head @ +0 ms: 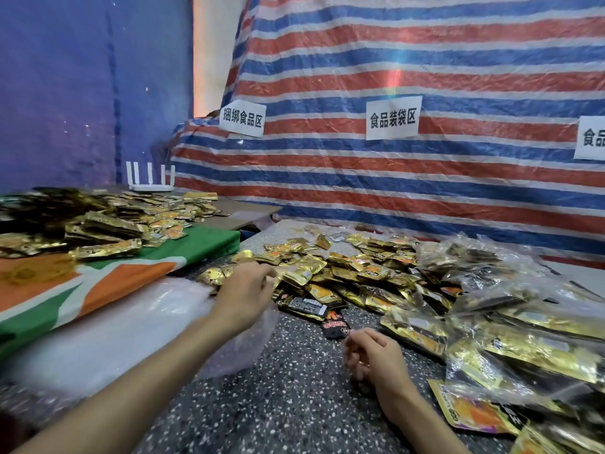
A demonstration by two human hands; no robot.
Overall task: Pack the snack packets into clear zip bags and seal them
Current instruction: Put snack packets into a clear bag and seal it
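A heap of gold and black snack packets [343, 276] lies on the speckled table top in the middle. My left hand [244, 291] reaches over the heap's left edge with its fingers curled. A clear zip bag [240, 348] hangs from under its palm, and the grip itself is hidden. My right hand [371, 355] hovers nearer to me, just right of centre, with loosely curled fingers holding nothing. A lone red and black packet [335, 326] lies just beyond it. Filled clear bags of packets [510, 326] are piled at the right.
A stack of clear bags [98, 326] lies at the left beside an orange, green and white cloth [137, 273] bearing more gold packets [98, 221]. A white router [150, 183] stands at the back left. A striped tarp [409, 178] with paper signs walls off the back.
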